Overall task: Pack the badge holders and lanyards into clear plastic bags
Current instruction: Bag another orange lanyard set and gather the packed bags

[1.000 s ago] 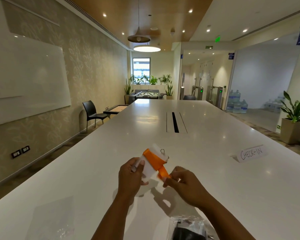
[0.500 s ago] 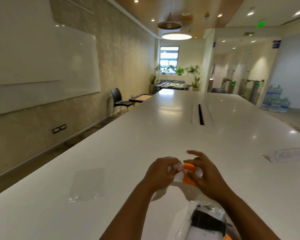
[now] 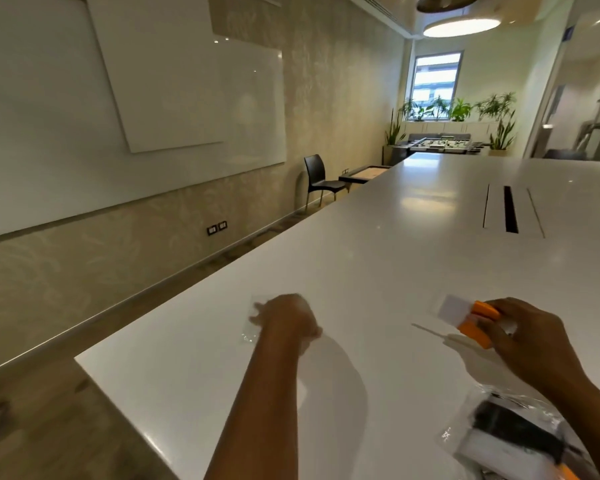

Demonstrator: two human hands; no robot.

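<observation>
Leaving the bundle, the left hand (image 3: pixel 284 320) now reaches the flat clear plastic bag (image 3: pixel 248 332) on the glossy white table (image 3: pixel 395 254), its grip too blurred to tell, while the right hand (image 3: pixel 527 337) alone clamps the white plastic badge holder (image 3: pixel 452 308) wrapped in the orange fabric lanyard (image 3: pixel 478 327), which may unwind.

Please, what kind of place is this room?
Probably an office common area: a long white table with a cable slot, wall whiteboards, and a foosball table beyond.

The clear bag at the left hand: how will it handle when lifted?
Probably floppy: the clear plastic bag lies thin and flat on the table. Likely very light; it may slide on that glossy top.
</observation>
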